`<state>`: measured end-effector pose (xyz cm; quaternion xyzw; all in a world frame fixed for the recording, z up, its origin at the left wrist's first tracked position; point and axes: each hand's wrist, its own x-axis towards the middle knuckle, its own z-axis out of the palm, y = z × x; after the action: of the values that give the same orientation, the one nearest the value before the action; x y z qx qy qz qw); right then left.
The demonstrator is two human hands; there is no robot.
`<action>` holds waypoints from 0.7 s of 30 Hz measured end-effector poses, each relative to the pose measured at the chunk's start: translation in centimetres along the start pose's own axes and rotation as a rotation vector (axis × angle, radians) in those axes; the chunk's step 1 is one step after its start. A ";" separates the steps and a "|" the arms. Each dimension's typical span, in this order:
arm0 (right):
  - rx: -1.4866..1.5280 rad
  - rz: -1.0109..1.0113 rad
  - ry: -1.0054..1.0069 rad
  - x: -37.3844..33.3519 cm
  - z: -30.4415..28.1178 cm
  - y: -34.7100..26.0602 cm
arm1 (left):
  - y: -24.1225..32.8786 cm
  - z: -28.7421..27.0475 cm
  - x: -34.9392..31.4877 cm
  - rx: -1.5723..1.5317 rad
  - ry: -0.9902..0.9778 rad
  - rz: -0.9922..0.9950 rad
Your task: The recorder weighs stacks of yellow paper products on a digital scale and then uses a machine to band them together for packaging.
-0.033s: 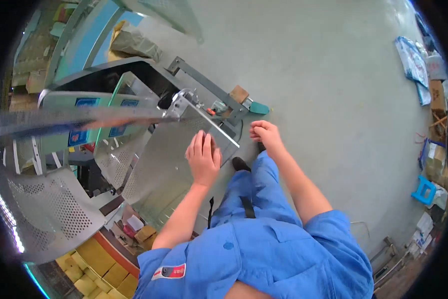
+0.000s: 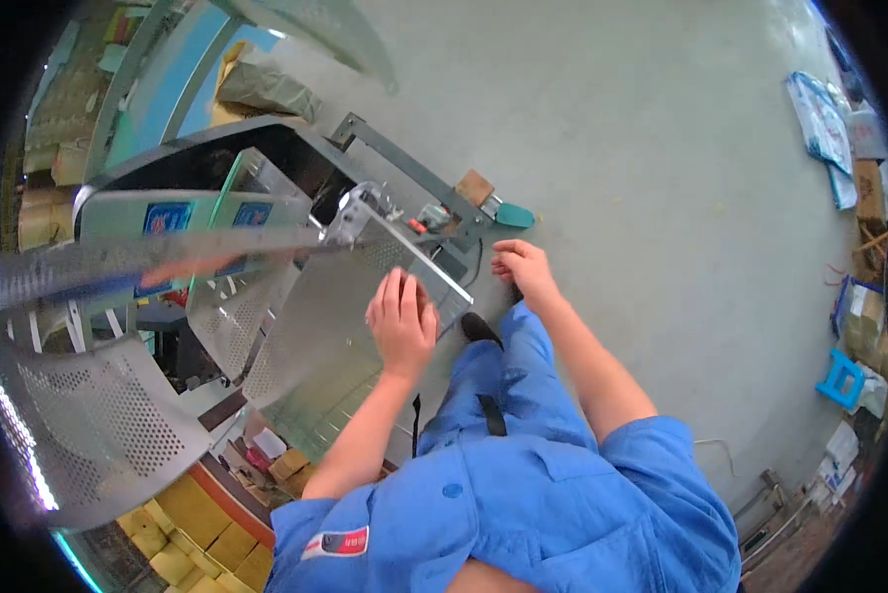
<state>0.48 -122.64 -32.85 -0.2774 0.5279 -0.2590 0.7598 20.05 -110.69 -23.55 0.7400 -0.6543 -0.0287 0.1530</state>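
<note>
My left hand [image 2: 402,321] hangs over the end of a grey perforated metal bench seat [image 2: 315,306], back of the hand up. Its fingers are bent a little and slightly apart, and I see nothing in them; whether they touch the metal I cannot tell. Past the seat's bright metal end edge [image 2: 429,265], my right hand [image 2: 521,267] is held above the floor with its fingers curled in. What it holds, if anything, is hidden. Beyond my hands are a metal bracket [image 2: 350,212] and a grey frame leg with a green foot [image 2: 513,215].
A small brown block [image 2: 475,187] sits by the leg. Another perforated panel [image 2: 118,425] curves at the left, near yellow blocks [image 2: 187,519]. A wrapped bundle [image 2: 266,84] lies at the far left. Along the right stand a blue stool [image 2: 841,380] and a cardboard box [image 2: 867,193].
The fingers of my right hand have shifted slightly. My left hand has dropped a little nearer to me. The seat and frame look much the same.
</note>
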 end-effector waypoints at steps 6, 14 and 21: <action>-0.140 0.192 -0.082 13.6 2.1 4.5 | -0.1 0.2 -0.8 0.048 -0.062 -0.036; -0.434 0.338 -0.210 22.5 6.4 7.8 | -0.2 0.5 -0.6 0.098 -0.101 -0.068; -0.538 0.268 -0.195 23.3 7.1 10.2 | -0.2 0.6 -0.5 0.100 -0.080 -0.082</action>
<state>15.38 -130.32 -53.29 -0.4201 0.5340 0.0203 0.7335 20.06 -110.26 -24.29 0.7713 -0.6295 -0.0317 0.0881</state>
